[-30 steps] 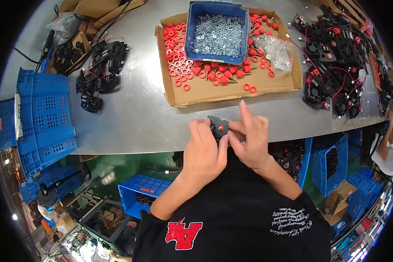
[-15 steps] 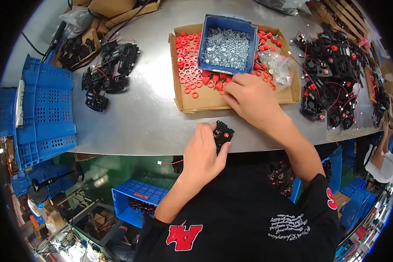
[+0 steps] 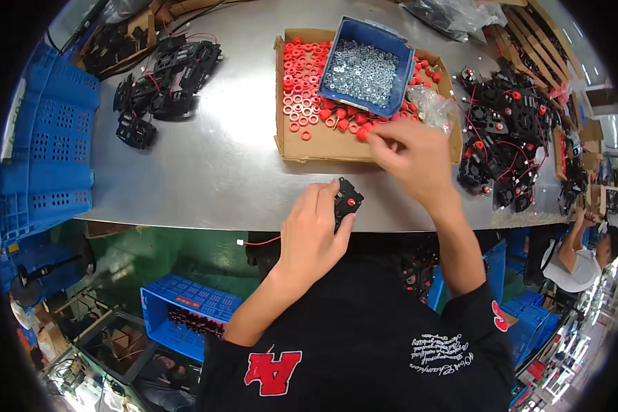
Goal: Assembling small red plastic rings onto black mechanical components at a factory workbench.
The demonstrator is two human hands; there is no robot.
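Observation:
My left hand (image 3: 311, 225) is closed around a black plastic housing (image 3: 347, 198) at the table's front edge. A small red ring with a metallic centre shows on the housing's top, and a red wire with a white connector (image 3: 241, 242) trails out past the hand. My right hand (image 3: 417, 156) is over the front of a cardboard tray (image 3: 323, 150), thumb and forefinger pinched at a red knob (image 3: 364, 132). Red rings (image 3: 305, 136) and red knobs with metal stems lie in the tray. On top sits a blue bin (image 3: 336, 94) full of small metal nuts or washers (image 3: 364, 72).
Black wired assemblies (image 3: 168, 82) lie at the left, and a larger heap with fans (image 3: 505, 134) at the right. A clear plastic bag (image 3: 432, 106) rests in the tray. Blue crates (image 3: 51, 147) stand left and below the table (image 3: 206, 185). Another person (image 3: 577, 257) sits far right.
My right hand has drawn slightly back from the bin's front edge, and a red knob now shows at its fingertips. My left hand keeps its hold on the housing. The whole view has shifted.

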